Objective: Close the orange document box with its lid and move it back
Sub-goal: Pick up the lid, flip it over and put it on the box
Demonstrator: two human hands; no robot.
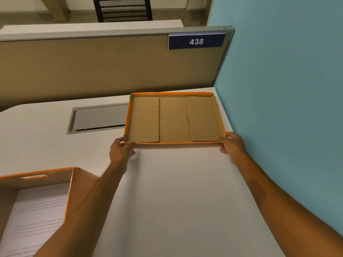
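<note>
The orange lid [174, 118] lies upside down at the far right of the white desk, its brown cardboard inside facing up. My left hand [120, 151] grips its near left corner and my right hand [232, 145] grips its near right corner. The open orange document box [72, 188] stands at the near left, with printed paper sheets [35, 219] inside. My left forearm crosses in front of the box's right wall.
A grey cable hatch [98, 118] is set into the desk [176, 191] left of the lid. A tan partition [104, 71] with a blue "438" sign [196, 41] bounds the back, a teal wall [287, 89] the right.
</note>
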